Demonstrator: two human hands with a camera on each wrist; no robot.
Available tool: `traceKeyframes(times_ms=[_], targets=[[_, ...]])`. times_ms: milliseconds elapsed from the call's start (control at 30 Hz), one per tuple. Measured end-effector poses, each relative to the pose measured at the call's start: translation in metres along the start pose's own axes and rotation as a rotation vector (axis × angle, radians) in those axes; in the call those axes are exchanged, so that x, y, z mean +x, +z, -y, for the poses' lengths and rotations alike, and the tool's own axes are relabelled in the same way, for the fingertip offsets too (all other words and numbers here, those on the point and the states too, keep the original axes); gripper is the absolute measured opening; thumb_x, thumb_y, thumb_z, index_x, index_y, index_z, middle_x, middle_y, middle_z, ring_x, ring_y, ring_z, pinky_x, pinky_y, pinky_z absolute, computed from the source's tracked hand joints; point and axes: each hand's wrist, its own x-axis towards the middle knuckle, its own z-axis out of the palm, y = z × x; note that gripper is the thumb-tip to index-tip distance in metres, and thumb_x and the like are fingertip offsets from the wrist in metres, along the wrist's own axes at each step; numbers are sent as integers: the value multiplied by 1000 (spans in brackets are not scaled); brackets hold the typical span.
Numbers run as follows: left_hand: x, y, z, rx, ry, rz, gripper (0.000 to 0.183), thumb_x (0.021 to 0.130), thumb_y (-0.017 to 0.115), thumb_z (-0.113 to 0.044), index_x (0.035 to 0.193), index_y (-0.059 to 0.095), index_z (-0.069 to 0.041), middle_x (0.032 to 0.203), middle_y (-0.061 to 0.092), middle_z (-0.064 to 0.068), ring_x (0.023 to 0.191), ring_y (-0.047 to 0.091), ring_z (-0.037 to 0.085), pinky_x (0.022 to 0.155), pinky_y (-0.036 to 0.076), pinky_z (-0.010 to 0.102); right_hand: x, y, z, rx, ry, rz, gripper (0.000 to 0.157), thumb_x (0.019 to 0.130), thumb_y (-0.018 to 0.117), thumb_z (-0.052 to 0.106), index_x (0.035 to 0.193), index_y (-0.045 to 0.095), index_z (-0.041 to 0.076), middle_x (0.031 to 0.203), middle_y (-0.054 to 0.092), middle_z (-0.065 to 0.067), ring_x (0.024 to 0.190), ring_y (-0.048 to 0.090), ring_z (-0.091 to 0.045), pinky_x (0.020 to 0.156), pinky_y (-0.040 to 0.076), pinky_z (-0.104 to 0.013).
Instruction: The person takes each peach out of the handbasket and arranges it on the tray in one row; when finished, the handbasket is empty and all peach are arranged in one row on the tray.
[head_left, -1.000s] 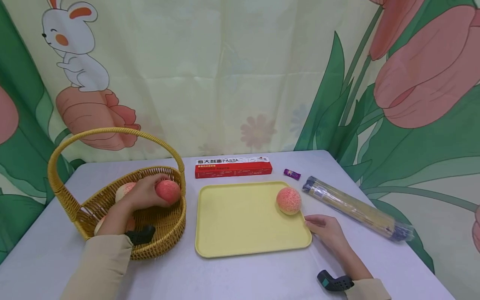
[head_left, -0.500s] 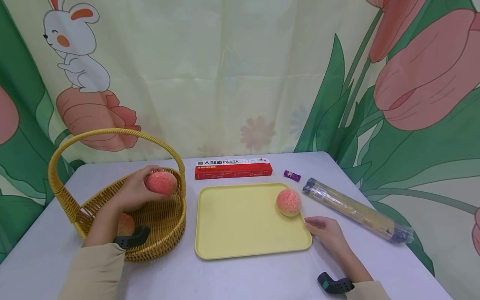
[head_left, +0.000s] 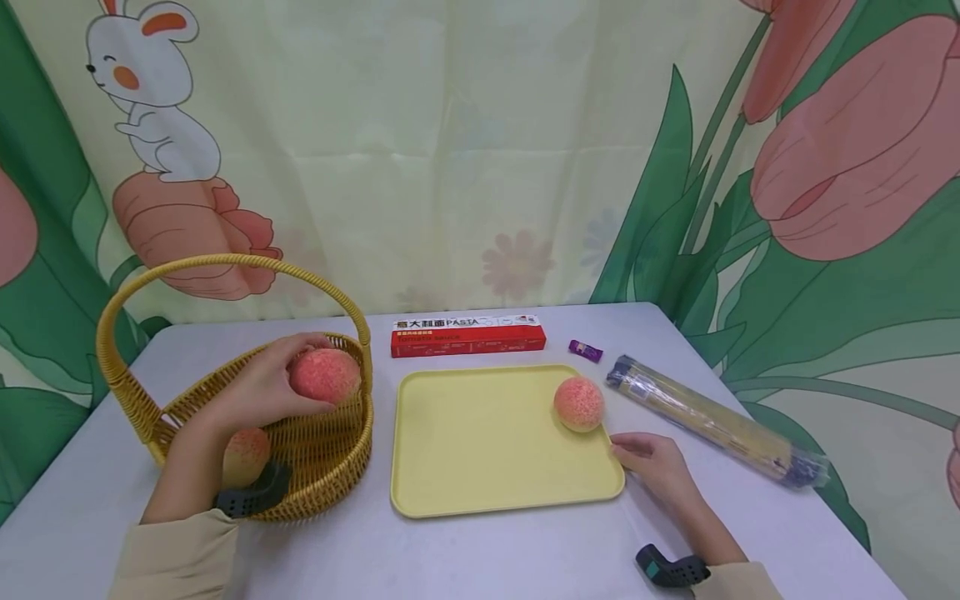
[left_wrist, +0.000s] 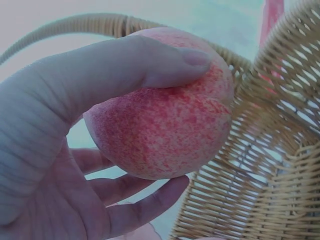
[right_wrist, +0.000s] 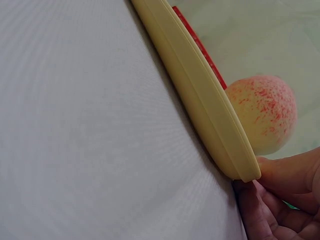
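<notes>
A pale printed curtain (head_left: 450,183) with a rabbit and large tulips hangs behind a counter (head_left: 337,554) spread with white, on which a wicker basket (head_left: 352,483) stands at the person's left and a yellow tray (head_left: 480,450) lies flat just to its right. The relation to judge by is sideways: the held peach (head_left: 326,377) is over the basket's interior, close to its right side and just left of the foot of the arched handle (head_left: 240,261), so the basket's right rim comes between that peach and the tray. The left hand (head_left: 258,392) has its grip clamped on this peach, the thumb laid across it on one side and the fingers spread against the other, as the left wrist view shows; how high the fruit sits above the rim I cannot tell. The tray's long axis runs left to right, its near-left end facing the basket, and its bare left and middle part is the nearer portion to the left hand. A second peach (head_left: 579,405) sits on the tray's right end, near the right hand (head_left: 660,471), whose grip pinches the tray's right edge between thumb and fingers. Another peach (head_left: 246,457) lies in the basket beside the left wrist. Beyond the tray is a red pasta box (head_left: 468,337), roughly parallel to its far edge.
</notes>
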Motion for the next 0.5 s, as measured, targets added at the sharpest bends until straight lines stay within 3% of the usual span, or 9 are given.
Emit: traceKeyframes(times_ms=[200,500], targets=[[-5,2,-11,11,47,6,71,60,87,-17,120,48,-8,114,50,8,99,51,27,73,51,42,1,1,-1,3,0,-2,32,87,63,18,110,62,-4,109,61,-21,107,53,-37,87,45,-45],[-11,10,-31,-61,88,81,65,61,86,-16,115,51,-16,111,52,0,95,52,21,71,51,34,0,0,2,-7,-19,-6,32,87,63,17,109,62,-5,107,62,-20,105,55,-37,86,46,-45]])
